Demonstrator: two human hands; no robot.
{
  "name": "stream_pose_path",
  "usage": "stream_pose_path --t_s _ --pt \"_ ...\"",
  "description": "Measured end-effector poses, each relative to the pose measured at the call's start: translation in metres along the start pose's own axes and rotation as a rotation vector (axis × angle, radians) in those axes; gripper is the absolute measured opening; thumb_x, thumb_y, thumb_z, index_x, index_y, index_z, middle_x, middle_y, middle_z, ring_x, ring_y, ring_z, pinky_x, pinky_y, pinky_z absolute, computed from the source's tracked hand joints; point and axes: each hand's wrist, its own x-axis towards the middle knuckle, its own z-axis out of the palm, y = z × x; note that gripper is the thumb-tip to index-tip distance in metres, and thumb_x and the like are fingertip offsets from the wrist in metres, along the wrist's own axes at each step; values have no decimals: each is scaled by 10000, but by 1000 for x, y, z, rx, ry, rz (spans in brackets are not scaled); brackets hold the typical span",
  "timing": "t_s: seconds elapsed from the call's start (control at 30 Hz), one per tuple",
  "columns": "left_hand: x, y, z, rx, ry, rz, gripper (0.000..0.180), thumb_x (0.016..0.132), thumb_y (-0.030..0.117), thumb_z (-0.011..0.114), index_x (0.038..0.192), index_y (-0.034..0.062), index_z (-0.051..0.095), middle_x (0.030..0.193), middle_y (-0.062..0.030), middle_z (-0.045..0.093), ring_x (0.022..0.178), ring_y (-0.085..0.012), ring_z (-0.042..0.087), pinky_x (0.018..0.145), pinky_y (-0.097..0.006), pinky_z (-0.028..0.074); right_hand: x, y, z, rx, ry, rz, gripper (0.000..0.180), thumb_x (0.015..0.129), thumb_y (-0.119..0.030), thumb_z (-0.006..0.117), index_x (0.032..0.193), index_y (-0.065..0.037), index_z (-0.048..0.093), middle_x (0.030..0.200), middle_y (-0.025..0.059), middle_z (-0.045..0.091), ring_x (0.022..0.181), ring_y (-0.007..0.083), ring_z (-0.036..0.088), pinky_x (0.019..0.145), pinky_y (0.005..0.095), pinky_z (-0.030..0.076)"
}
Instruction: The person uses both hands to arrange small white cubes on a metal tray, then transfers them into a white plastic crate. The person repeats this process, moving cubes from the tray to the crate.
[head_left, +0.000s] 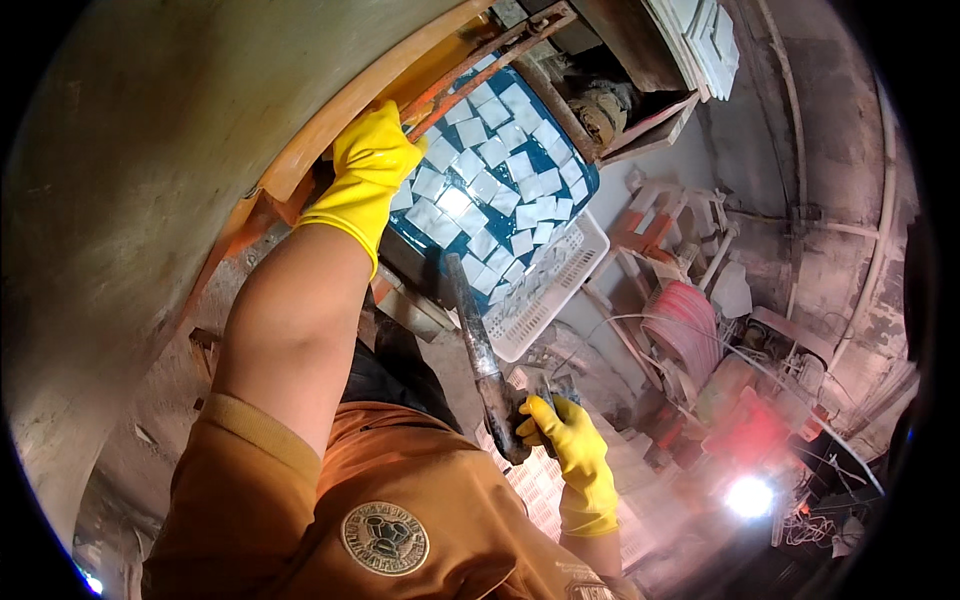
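My left hand (pixel 375 155), in a yellow rubber glove, reaches up and is closed at the near end of a rusty orange metal frame (pixel 480 70); its fingertips are partly hidden. Lower right, my right hand (pixel 573 450), gloved the same way, has its fingers curled round the dark lower end of a worn grey-black bar (pixel 476 345). That bar slants up and left toward the tiles. Beyond it lies a blue tray (pixel 590 182) covered with wet-looking, small square white tiles (pixel 480 187), loosely scattered and glossy under a bright reflection.
A white perforated plastic basket (pixel 545 300) sits against the tray's right side. A wooden box (pixel 640 140) stands beyond. A large curved surface (pixel 180 110) fills the left. Right are a pink coil (pixel 683 320), a bright lamp (pixel 749 497), loose cables and wall pipes (pixel 885 180).
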Motion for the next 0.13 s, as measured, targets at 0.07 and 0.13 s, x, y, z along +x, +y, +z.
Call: stream_pose_path --t_s 0.07,0.13 --pt "0 -1 -1 2 1 0 792 828 520 769 1424 43 557 1325 -206 659 1202 -394 646 1003 -477 520 4 1 0 4 3 11 483 960 -430 699 1090 36 701 874 137 724 766 205 674 753 323 546" --pt "3 -6 9 45 119 28 623 789 507 796 1203 67 644 1144 -189 720 1073 -383 697 920 -485 549 2 -2 0 18 -4 21 478 963 -433 695 1108 22 701 879 133 727 779 205 678 772 325 548"
